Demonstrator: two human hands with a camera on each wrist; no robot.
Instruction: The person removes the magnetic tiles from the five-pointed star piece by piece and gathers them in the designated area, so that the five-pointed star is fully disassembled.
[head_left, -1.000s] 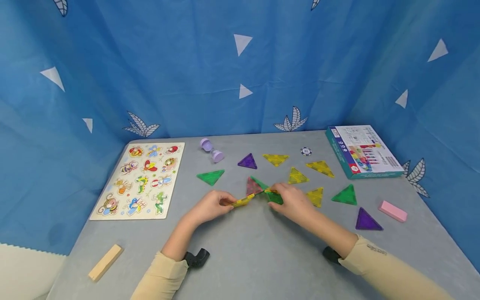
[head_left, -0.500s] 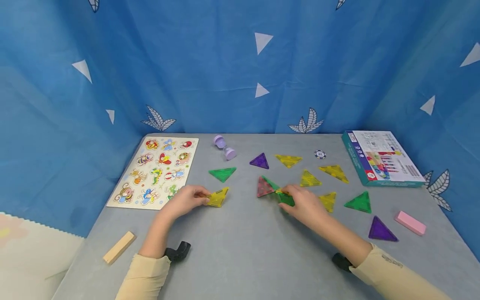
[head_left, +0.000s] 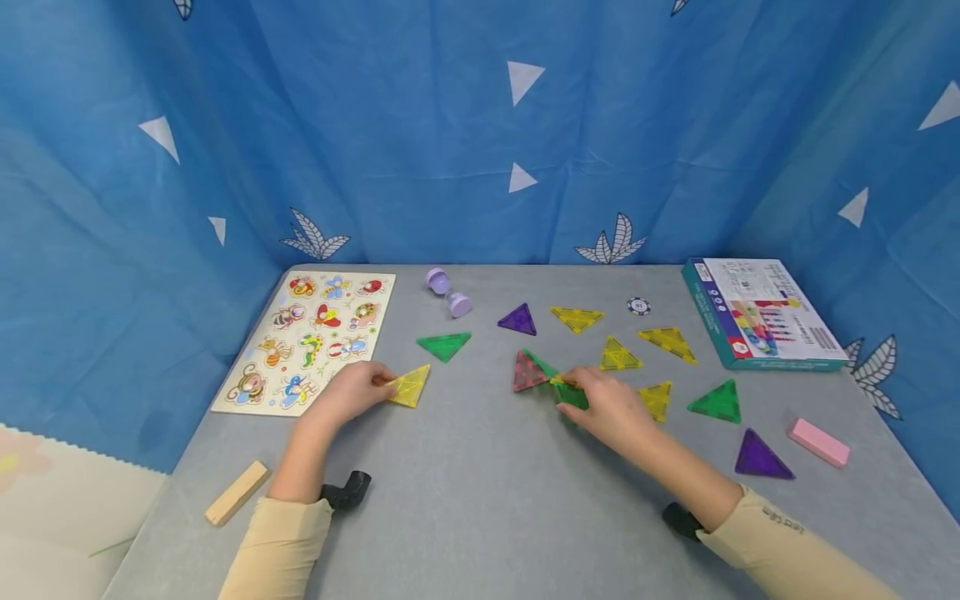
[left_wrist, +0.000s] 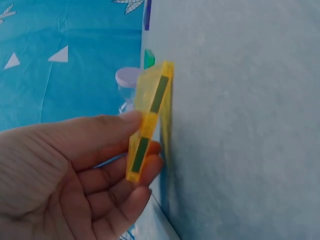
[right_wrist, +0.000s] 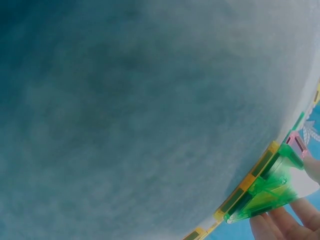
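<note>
Fingers of my left hand (head_left: 351, 395) pinch a yellow triangle tile (head_left: 410, 387), which sticks out to their right above the worktop (head_left: 472, 483). Well apart from it, a red triangle tile (head_left: 528, 372) sits nearer my right hand (head_left: 609, 404), whose fingers pinch a green tile (head_left: 573, 397) to their left.

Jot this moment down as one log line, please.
left hand: pinches yellow tile | right hand: holds green tile | pink block: untouched

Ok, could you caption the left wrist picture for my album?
Fingers of the left hand pinch a yellow tile seen edge-on, a lilac-capped hourglass and blue curtain behind.
</note>
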